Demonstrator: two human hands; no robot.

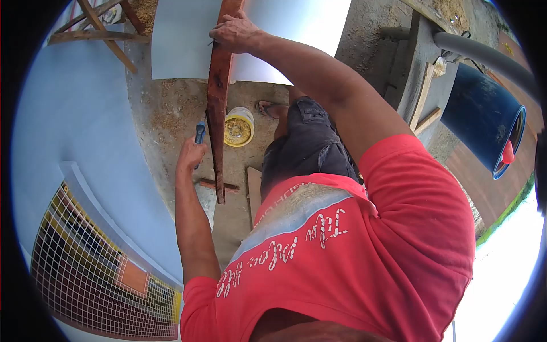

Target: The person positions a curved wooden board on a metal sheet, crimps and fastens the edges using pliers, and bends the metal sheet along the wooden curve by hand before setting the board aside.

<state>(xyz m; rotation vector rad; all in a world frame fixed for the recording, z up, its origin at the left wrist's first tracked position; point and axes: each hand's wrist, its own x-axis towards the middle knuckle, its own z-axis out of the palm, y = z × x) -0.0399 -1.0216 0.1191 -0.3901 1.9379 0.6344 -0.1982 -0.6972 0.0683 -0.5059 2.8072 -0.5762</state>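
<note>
My right hand (236, 32) grips the upper part of a long reddish-brown wooden board (217, 85), which narrows toward its lower end. My left hand (194, 153) is closed around a blue-handled tool (200, 132), held just left of the board near its middle. The tool's upper end is close to the board's edge; whether they touch cannot be made out. A white bucket with a yellow rim (239, 126), holding yellowish material, stands on the floor to the right of the board. Beyond the board lies a large pale sheet (182, 40).
A pale wall with a metal grid window (102, 273) runs along the left. Wooden trestle legs (102, 35) stand at the upper left. Wood scraps (219, 185) lie on the floor. On the right are a concrete ledge (419, 68), a grey pipe (484, 54) and a blue barrel (478, 117).
</note>
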